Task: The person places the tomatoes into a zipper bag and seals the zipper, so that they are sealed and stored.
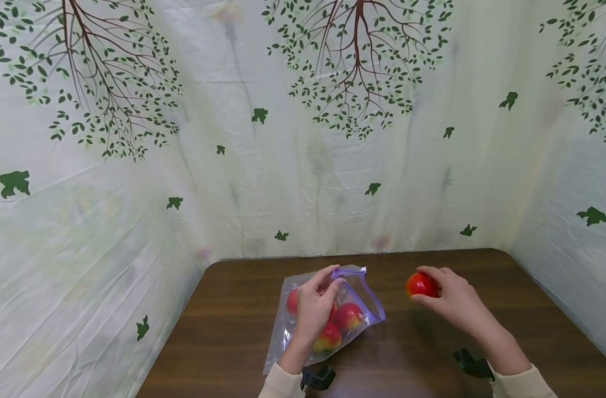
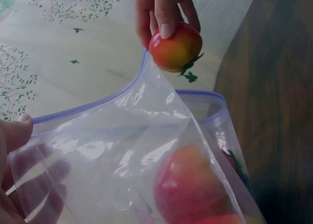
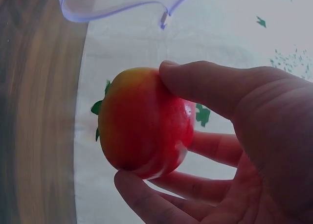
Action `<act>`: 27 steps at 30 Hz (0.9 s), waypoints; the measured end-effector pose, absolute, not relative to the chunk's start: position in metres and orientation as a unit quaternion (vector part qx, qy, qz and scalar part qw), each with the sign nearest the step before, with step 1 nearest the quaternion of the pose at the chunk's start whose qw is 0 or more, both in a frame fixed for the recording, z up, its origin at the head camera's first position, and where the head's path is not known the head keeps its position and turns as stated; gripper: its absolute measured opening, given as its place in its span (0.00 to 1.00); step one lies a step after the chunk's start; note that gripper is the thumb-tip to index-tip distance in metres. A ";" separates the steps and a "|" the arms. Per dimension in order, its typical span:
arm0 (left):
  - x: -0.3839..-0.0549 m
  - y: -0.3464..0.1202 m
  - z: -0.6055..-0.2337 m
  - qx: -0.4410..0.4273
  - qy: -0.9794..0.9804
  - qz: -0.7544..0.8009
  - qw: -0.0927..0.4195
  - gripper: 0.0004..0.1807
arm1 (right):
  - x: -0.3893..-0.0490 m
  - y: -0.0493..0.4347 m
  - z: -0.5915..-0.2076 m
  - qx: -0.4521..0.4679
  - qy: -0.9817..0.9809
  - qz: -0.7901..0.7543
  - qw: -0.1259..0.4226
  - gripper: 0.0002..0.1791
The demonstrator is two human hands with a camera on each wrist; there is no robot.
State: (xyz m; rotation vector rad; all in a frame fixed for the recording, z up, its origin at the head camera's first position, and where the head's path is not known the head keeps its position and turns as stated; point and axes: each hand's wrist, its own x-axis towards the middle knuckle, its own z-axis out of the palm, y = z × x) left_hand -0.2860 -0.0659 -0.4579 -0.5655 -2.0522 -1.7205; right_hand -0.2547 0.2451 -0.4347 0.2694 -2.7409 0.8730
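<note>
My right hand (image 1: pixel 459 301) holds a red-and-yellow tomato (image 1: pixel 420 284) above the table, right of the bag. In the right wrist view, thumb and fingers grip the tomato (image 3: pixel 144 123) from opposite sides; green leaves show at its stem end. With thumb and fingers, my left hand (image 1: pixel 314 307) pinches the rim of a clear zip bag (image 2: pixel 102 150). The bag's purple-blue zip edge (image 1: pixel 377 303) gapes toward the right. Inside lie several red-and-yellow fruits (image 1: pixel 348 316), partly hidden by my left hand.
Everything is on a dark brown wooden table (image 1: pixel 223 331). A pale curtain (image 1: pixel 322 210) printed with trees and green leaves hangs behind the table and along both sides. Each wrist wears a dark strap device (image 1: pixel 319 377).
</note>
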 end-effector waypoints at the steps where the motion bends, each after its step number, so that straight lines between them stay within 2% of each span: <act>1: -0.286 -0.066 -0.458 -0.203 -0.734 -0.616 0.201 0.17 | -0.254 0.244 -0.435 0.092 -0.940 0.303 0.126 0.37; 11: -0.281 -0.064 -0.454 -0.198 -0.736 -0.616 0.198 0.17 | -0.253 0.232 -0.437 0.096 -0.933 0.319 0.137 0.37; 27: -0.281 -0.062 -0.455 -0.196 -0.754 -0.597 0.193 0.20 | -0.253 0.205 -0.446 0.081 -0.904 0.406 0.105 0.35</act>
